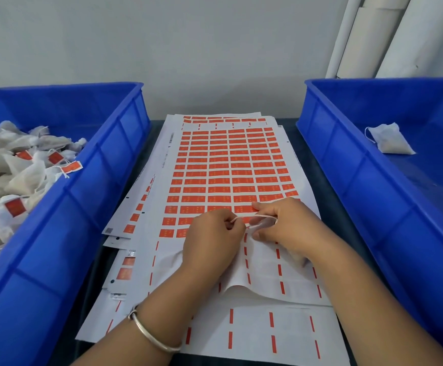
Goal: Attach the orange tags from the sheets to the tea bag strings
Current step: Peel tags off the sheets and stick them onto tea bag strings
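A stack of white sheets (162,159) printed with rows of orange tags (231,165) lies between two blue bins. Over the near rows, my left hand (210,241) and my right hand (286,228) each pinch one end of a thin white tea bag string (264,216) stretched between them. The white tea bag (244,276) lies on the sheet under my wrists, mostly hidden. The nearer part of the sheet shows only orange dashes where tags are gone.
The left blue bin (88,191) holds several tea bags with orange tags attached. The right blue bin (342,159) holds one untagged tea bag (389,140). White rolls (368,35) lean on the wall at back right. A metal bangle (151,336) circles my left wrist.
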